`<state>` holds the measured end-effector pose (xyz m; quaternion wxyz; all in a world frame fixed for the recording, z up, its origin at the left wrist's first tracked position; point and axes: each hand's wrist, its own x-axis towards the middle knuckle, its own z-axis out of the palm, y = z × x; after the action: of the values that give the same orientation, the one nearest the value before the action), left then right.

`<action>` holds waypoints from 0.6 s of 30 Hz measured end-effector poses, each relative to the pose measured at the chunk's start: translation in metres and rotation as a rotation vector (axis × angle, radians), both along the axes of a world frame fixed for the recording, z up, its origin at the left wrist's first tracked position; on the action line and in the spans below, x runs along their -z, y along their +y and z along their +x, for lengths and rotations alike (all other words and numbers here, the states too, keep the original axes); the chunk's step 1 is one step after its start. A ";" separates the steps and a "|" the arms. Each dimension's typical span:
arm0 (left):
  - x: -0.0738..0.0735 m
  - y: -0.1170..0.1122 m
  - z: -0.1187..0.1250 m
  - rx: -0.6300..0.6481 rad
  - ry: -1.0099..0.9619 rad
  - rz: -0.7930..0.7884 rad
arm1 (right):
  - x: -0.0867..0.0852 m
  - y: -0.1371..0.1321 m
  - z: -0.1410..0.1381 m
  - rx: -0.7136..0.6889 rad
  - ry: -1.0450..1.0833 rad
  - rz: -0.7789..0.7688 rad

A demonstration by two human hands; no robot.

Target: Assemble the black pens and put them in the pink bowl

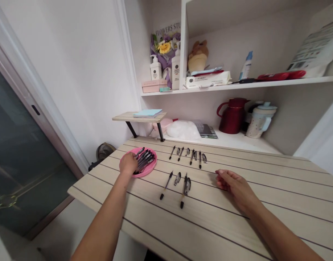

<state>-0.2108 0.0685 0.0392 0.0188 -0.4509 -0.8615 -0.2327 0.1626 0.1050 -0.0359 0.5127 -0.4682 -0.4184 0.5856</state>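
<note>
My left hand (128,163) reaches over the left part of a round pink plate (151,168), its fingers closed on a black pen (140,151). Several more capped pens (145,159) lie bundled in the plate beside those fingers. On the tabletop, several uncapped pens stand out in two rows, each with a loose clear-and-black cap at its right. A pen (166,185) and its cap (177,178) are in the near row, next to another pen (183,194). My right hand (233,185) hovers or rests right of the rows, fingers curled together, nothing visible in them.
A small raised stand (123,116) with blue paper pads (148,113) is at the back left of the striped wooden table (215,224). Behind are a white plastic bag (183,129), a red jug (232,116) and a pale tumbler (260,121). A loaded shelf (264,84) runs above.
</note>
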 end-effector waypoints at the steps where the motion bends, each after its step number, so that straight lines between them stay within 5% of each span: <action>1: 0.000 0.001 -0.001 0.004 0.004 -0.002 | 0.001 0.001 0.000 0.002 0.000 0.000; 4: -0.001 -0.002 0.009 0.055 0.039 0.039 | 0.001 0.001 0.000 0.006 -0.007 0.011; 7: 0.001 -0.010 0.044 0.205 0.073 0.108 | 0.001 0.000 -0.002 0.004 -0.027 0.029; 11: 0.020 -0.029 0.114 0.684 -0.063 0.036 | 0.005 0.001 -0.003 -0.001 -0.113 0.066; 14: 0.038 -0.039 0.152 0.692 -0.034 -0.088 | 0.008 -0.001 -0.010 0.006 -0.284 0.144; 18: 0.050 -0.041 0.164 0.730 0.036 -0.148 | 0.004 -0.010 -0.038 -0.117 -0.502 0.314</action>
<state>-0.0471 0.0276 -0.0111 -0.0831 -0.7327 -0.6578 -0.1534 0.1250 0.0946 -0.0398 0.4246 -0.4885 -0.6439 0.4081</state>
